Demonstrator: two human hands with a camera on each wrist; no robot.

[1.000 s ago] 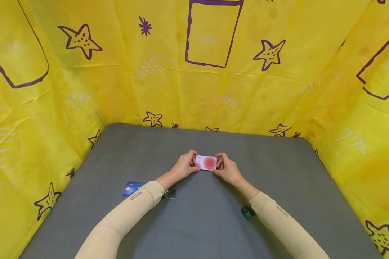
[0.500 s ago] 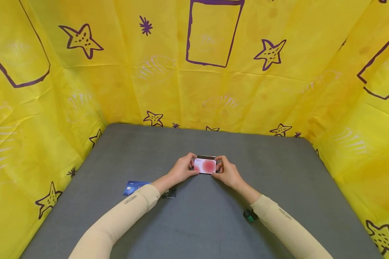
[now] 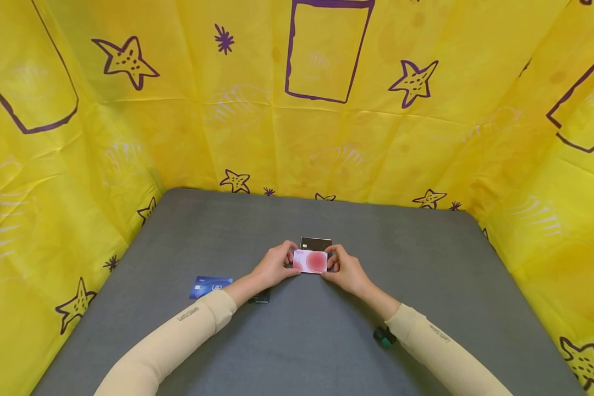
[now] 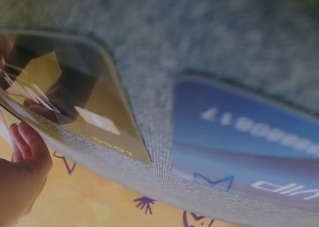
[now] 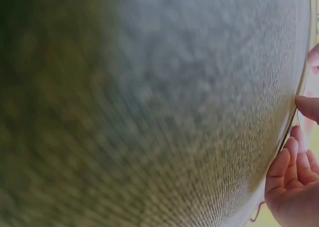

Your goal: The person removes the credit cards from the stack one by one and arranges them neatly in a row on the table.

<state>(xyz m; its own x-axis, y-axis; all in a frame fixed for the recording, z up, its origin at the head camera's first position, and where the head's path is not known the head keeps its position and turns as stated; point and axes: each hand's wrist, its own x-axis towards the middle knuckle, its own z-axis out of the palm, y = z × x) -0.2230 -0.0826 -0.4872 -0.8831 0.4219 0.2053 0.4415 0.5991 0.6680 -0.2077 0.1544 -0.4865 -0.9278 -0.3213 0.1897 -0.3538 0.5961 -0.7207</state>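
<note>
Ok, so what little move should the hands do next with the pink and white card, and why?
I'd probably draw the pink-and-white card slightly nearer. The left hand and right hand pinch its two ends, and in the head view it hides the near part of the dark card beyond it, so that small shift could uncover more.

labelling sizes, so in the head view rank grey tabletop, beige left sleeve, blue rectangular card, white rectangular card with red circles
1. Grey tabletop
2. Beige left sleeve
3. Blue card and white card: too alike to rank, blue one partly covered
</note>
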